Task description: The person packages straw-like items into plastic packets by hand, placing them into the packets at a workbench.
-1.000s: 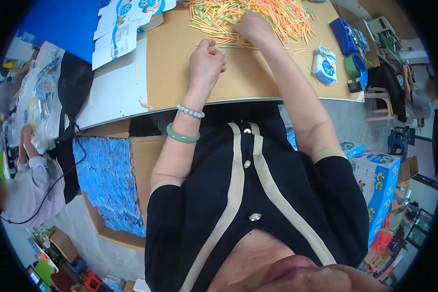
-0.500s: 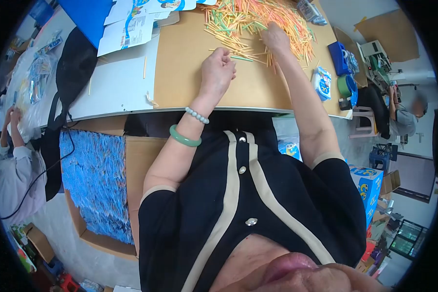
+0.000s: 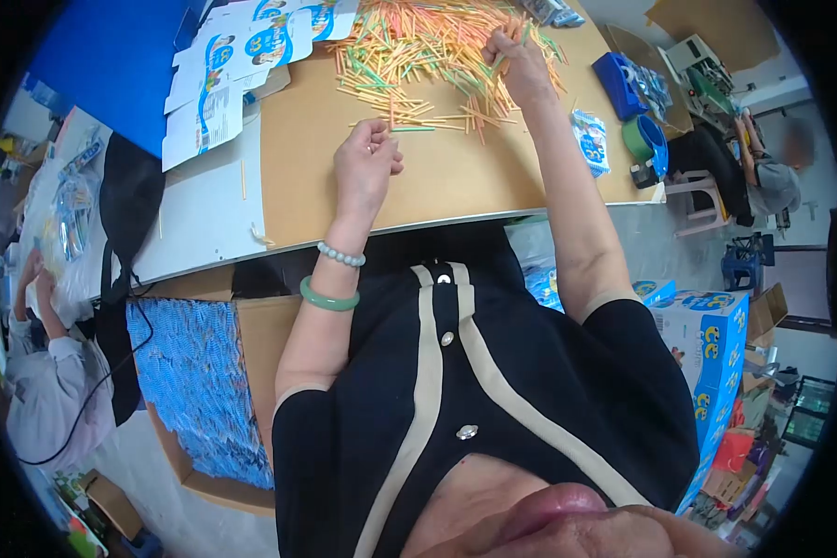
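Note:
A pile of thin sticks (image 3: 418, 56) in yellow, orange, pink and green covers the far part of the brown board (image 3: 316, 158). My right hand (image 3: 523, 74) is over the pile's right side, fingers closed in a pinch, with thin sticks showing at the fingertips. Near the front edge of the pile is my left hand (image 3: 363, 172), its fingers curled in; whatever they hold, if anything, is hidden. A few loose sticks lie just beyond the left fingertips. A beaded bracelet and a green bangle are on the left arm.
Flattened printed cartons (image 3: 242, 56) lie at the back left. A small blue-white packet (image 3: 590, 142), a blue bin (image 3: 623, 88) and a tape dispenser (image 3: 646, 144) stand at the right. Below left is a carton of blue packets (image 3: 195, 372). Two other people work at the sides.
The view has shifted, so the table sits differently in the frame. My right hand has lifted slightly from the pile with its fingers drawn together; my left hand stays curled near the front sticks.

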